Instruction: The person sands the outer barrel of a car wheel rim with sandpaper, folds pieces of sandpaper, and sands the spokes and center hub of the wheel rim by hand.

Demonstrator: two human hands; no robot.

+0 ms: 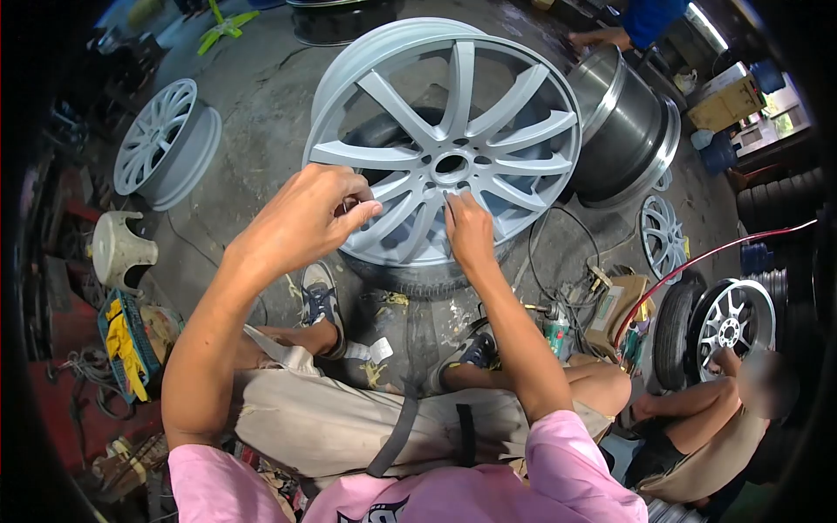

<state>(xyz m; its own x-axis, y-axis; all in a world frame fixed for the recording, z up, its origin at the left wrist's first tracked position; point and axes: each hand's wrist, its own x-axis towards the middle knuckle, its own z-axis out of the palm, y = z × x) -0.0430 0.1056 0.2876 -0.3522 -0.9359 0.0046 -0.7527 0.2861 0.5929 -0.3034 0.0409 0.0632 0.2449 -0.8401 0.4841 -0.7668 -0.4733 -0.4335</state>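
Note:
A large silver-grey alloy wheel (pixel 458 91) leans tilted in front of me, its spoked face turned my way, on top of a black tyre (pixel 410 281). My left hand (pixel 316 213) is over the wheel's left lower spokes, fingers curled and thumb drawn in. Whatever it may hold is hidden. Just below the centre hole, my right hand (pixel 471 228) has its fingertips bunched together against the hub, near the bolt holes. Anything between those fingertips is too small to make out.
Another silver wheel (pixel 166 144) stands at left, above a white stool (pixel 125 251). A bare metal rim (pixel 621 126) is at right, near a co-worker's blue sleeve (pixel 652 22). Cables, a green power tool (pixel 556 331) and a red hose (pixel 697 259) lie right. Another person sits lower right.

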